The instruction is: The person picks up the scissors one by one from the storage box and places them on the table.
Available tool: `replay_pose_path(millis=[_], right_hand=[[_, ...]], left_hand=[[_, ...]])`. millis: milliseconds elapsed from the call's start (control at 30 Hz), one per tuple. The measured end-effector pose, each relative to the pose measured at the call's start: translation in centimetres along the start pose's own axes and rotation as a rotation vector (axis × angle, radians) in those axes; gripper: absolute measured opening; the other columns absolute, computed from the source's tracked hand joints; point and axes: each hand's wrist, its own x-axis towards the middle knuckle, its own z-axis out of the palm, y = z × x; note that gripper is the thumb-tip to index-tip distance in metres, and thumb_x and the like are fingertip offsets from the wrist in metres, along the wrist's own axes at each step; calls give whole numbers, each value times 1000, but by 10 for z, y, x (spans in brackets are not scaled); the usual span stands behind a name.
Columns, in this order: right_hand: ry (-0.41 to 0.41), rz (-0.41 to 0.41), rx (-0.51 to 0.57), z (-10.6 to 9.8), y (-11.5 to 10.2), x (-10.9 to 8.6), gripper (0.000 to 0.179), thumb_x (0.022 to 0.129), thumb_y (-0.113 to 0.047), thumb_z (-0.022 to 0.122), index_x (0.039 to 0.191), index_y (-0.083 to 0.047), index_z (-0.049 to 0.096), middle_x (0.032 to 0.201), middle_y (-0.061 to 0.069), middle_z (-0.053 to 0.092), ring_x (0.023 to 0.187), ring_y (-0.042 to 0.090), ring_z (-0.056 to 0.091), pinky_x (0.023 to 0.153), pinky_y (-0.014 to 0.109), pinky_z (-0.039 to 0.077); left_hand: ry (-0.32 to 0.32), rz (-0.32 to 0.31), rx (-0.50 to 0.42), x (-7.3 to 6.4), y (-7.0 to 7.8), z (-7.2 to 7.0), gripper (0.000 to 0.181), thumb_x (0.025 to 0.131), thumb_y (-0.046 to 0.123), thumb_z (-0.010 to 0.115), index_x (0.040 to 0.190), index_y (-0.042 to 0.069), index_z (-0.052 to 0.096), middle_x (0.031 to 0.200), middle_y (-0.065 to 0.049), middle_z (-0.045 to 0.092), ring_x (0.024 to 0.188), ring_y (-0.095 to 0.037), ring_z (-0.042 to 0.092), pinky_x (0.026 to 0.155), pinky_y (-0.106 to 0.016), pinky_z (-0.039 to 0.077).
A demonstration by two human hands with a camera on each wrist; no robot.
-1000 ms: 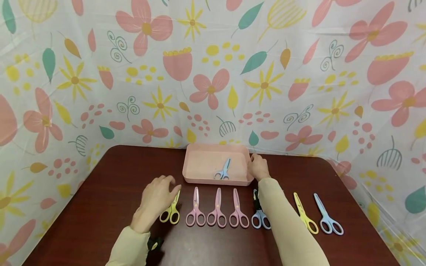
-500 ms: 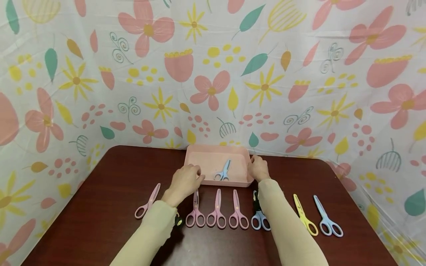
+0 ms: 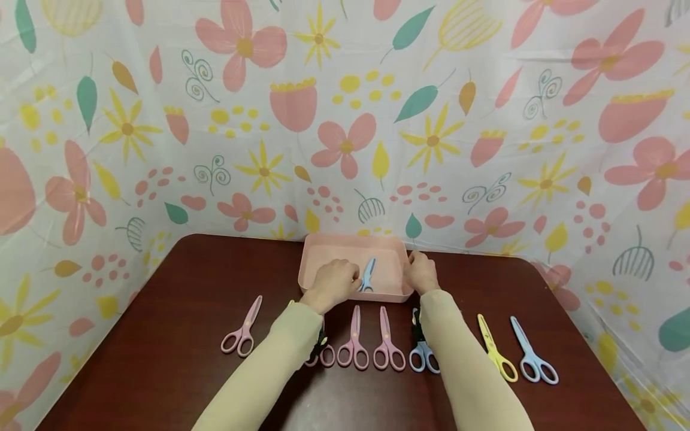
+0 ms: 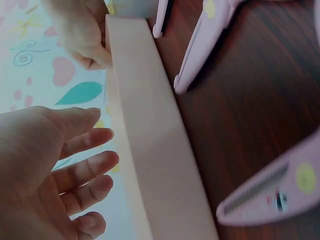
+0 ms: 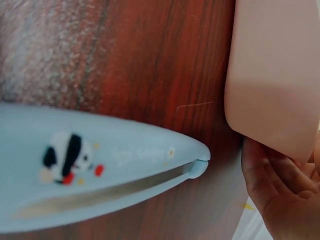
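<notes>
My left hand [image 3: 335,281] reaches over the front wall of the pink tray [image 3: 390,257], its fingertips beside the blue scissors [image 3: 369,270] lying inside. The left wrist view shows loosely bent fingers [image 4: 90,167] with nothing between them, right by the tray's wall [image 4: 150,135]. My right hand [image 3: 423,272] holds the tray's right end; in the right wrist view its fingers [image 5: 262,175] lie against the corner from below. Pink scissors [image 3: 353,344] and another pink pair [image 3: 389,353] lie before the tray. My left sleeve partly covers a third pink pair [image 3: 327,356].
More pink scissors [image 3: 239,335] lie at the left. Blue scissors [image 3: 422,353] sit partly under my right sleeve, with yellow scissors [image 3: 501,362] and another blue pair [image 3: 530,356] farther right. A flowered curtain [image 3: 345,143] hangs behind the dark table [image 3: 178,317].
My left hand has moved right and forward from beside the yellow scissors to over the tray. Its sleeve now mostly hides those scissors. My right hand stays at the tray's right end.
</notes>
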Motion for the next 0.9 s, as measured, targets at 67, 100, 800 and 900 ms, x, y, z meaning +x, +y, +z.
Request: replay_pose_path(millis=[67,100,800,900], right_hand=[[12,-11,5,0,0,1,20,102,-14,46,85,-3,48,74,15,49,65,27,49,56,35,41],[18,-15,5,0,0,2,21,102,-14,46,84,-4,47,73,14,48,64,27,49,56,35,40],[19,-35,-6,-1,3,1,20,101,-12,44,83,-4,47,72,13,48,64,26,48,57,35,40],[13,-31,-8,0,4,0,20,101,-13,44,83,-4,47,72,13,48,63,26,48,56,35,40]], left_hand=[[-14,1,-10,6,3,3,24,93,25,67,70,19,64,72,7,56,68,-12,52,59,-31,44],[-22,3,-14,9,5,4,24,93,25,67,70,19,65,72,7,57,67,-11,52,58,-30,44],[-215,-135,-55,35,13,30,35,89,31,72,60,16,60,59,5,53,56,-13,48,53,-30,40],[-202,-159,-33,37,13,34,30,86,30,75,66,14,60,62,2,54,58,-15,50,53,-32,42]])
